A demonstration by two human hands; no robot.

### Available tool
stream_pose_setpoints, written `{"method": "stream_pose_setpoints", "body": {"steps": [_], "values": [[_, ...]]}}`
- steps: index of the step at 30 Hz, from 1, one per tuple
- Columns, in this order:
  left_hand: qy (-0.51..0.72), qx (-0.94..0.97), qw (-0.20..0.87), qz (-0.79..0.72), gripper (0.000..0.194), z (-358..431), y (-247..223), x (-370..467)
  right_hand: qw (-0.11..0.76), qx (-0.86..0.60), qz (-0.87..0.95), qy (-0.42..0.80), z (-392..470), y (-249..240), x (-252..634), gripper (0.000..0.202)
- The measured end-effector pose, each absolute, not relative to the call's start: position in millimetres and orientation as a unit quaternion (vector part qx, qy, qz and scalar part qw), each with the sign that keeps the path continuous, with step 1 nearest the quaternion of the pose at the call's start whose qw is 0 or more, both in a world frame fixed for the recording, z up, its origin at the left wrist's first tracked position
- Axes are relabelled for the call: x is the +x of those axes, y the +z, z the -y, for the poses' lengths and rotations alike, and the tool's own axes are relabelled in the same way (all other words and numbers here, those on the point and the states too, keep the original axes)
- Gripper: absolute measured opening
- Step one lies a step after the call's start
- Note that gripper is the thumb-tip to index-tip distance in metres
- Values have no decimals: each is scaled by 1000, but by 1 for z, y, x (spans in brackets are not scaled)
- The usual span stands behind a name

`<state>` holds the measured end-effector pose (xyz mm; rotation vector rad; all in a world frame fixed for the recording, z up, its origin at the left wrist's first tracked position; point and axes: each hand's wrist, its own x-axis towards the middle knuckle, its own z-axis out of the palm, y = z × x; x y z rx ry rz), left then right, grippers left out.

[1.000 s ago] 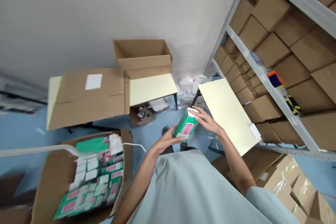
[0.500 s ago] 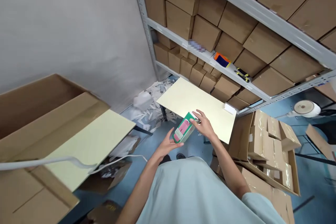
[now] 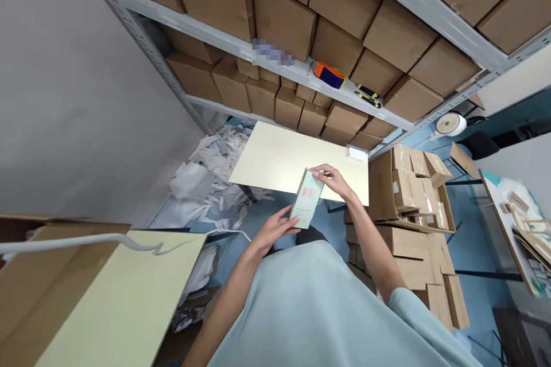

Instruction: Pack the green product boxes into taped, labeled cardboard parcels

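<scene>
A small pale green carton (image 3: pixel 307 199) with pink pictures on its face is held tilted in front of my body. My left hand (image 3: pixel 275 229) grips its lower end, the fingers along the near edge. At the top end, my right hand (image 3: pixel 334 182) has its thumb on the face and its fingers over the upper edge. Beyond the carton lies a cream-coloured tabletop (image 3: pixel 275 152), with a small white object (image 3: pixel 357 154) at its far right corner.
Metal shelving (image 3: pixel 215 34) full of brown boxes stands ahead, with an orange-and-blue tape measure (image 3: pixel 329 75) and yellow-black cutters (image 3: pixel 367 96) on it. White scraps (image 3: pixel 215 166) cover the floor at left. A large box (image 3: pixel 381 183) of small cartons stands right. A white cable (image 3: pixel 107 239) crosses the left table (image 3: pixel 142 292).
The carton has been turned: its green side with a large pink picture faced me before, and now a paler face does. Both hands still hold it. My view has swung to the right.
</scene>
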<state>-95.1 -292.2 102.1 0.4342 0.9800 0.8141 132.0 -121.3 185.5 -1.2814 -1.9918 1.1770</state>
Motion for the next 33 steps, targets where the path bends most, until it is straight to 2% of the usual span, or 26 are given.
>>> {"method": "stream_pose_setpoints", "body": {"steps": [5,9,11,13,15,18,20,30,33], "values": [[371,232,749,-496,93,258,85,-71,251,-529,712,387,93,158,139,48],[406,308,589,-627,88,212,74,-55,272,-588,659,382,63,137,151,49],[391,336,541,-665,82,186,74,-52,286,-591,646,390,43,133,159,51],[368,336,569,-654,74,159,80,-53,307,-567,640,419,20,135,168,54],[357,303,648,-601,68,135,89,-55,324,-529,629,468,-6,141,178,57],[341,229,762,-500,65,103,102,-53,320,-489,587,560,-44,148,189,57],[338,198,790,-473,64,85,108,-47,317,-487,550,599,-67,149,191,56],[341,303,699,-551,83,13,119,-33,361,-566,498,549,-128,126,182,56],[312,395,607,-615,82,-1,122,-36,370,-603,484,514,-130,123,174,57]]}}
